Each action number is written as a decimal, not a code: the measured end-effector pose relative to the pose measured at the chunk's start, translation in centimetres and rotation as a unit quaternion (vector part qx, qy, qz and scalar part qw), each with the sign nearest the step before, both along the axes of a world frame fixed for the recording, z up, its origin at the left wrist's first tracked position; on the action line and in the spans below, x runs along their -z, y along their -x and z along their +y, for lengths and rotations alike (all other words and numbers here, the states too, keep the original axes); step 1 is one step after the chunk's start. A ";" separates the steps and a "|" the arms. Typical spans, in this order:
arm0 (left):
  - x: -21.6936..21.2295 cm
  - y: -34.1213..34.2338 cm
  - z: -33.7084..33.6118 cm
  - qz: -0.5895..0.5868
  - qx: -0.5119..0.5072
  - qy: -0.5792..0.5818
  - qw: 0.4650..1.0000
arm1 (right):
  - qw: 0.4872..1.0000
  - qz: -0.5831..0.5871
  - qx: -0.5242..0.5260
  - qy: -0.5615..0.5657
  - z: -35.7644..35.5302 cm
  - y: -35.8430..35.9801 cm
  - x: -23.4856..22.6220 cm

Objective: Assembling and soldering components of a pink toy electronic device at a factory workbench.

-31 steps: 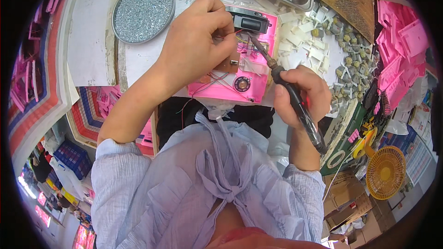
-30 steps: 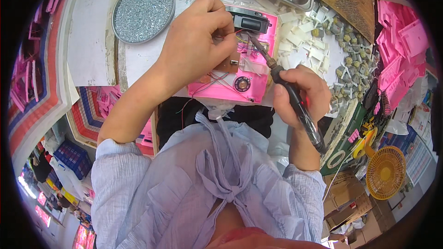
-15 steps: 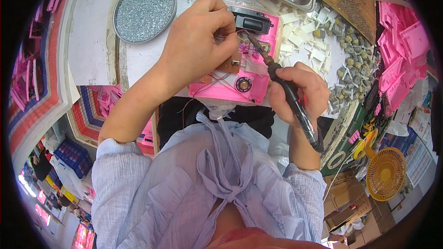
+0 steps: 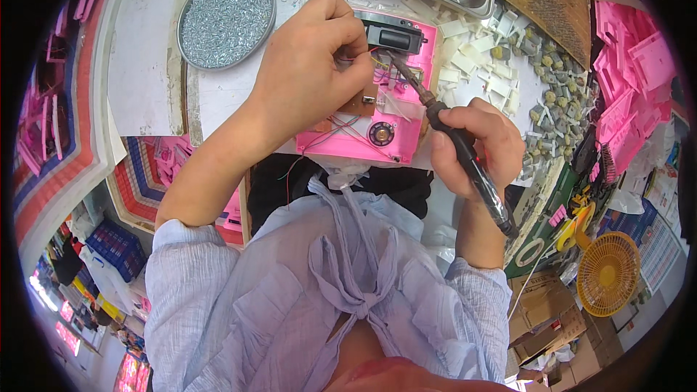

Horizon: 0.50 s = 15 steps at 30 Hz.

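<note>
on the white worktop (image 4: 218,94) lay an open pink plastic casing (image 4: 348,147) bearing a brown circuit board (image 4: 357,106), a round speaker (image 4: 381,133) and, along its far edge, a black part (image 4: 396,38). the left hand (image 4: 319,58) bent over its left side, thumb and forefinger curled toward thin wires (image 4: 382,65); i couldn't tell whether they pinched one. the right hand (image 4: 486,145) was closed round a black soldering iron (image 4: 465,149), its tip slanting in just below the black part. white plastic pieces (image 4: 472,58) lay to the right, screws (image 4: 226,18) in a round tray (image 4: 210,68) to the left.
</note>
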State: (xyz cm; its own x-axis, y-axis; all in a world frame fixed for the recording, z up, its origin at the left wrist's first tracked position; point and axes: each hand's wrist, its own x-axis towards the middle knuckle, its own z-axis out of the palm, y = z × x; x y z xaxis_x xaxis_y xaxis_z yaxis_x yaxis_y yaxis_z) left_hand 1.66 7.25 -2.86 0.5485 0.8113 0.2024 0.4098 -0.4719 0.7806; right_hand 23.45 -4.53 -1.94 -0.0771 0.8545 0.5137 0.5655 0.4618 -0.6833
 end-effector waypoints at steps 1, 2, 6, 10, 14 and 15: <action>0.1 0.0 0.0 0.000 -0.001 -0.003 1.000 | 1.000 0.001 0.000 0.003 0.0 0.0 -0.1; 0.2 0.0 0.0 0.000 -0.002 -0.007 1.000 | 1.000 -0.001 -0.001 0.005 0.0 -0.1 -0.1; 0.2 0.0 -0.2 0.002 -0.008 -0.001 1.000 | 1.000 -0.005 -0.007 0.015 0.1 -0.3 -0.3; 0.2 0.0 -0.2 0.009 -0.009 -0.010 1.000 | 1.000 -0.008 -0.010 0.021 0.3 -0.3 -0.3; 0.2 -0.3 -0.3 0.010 -0.013 -0.025 1.000 | 1.000 -0.016 -0.013 0.013 0.7 -0.1 -0.2; 0.2 -0.3 -0.3 0.009 -0.014 -0.027 1.000 | 1.000 -0.021 -0.014 0.014 0.9 -0.1 -0.3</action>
State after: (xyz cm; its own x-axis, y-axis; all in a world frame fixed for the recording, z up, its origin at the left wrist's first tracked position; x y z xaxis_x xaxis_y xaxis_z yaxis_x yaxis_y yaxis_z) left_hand 1.95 6.96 -3.10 0.5289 0.8151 0.2363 0.4372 -0.5003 0.7474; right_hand 23.53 -3.66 -1.68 -0.1235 0.8656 0.4853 0.5813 0.4595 -0.6716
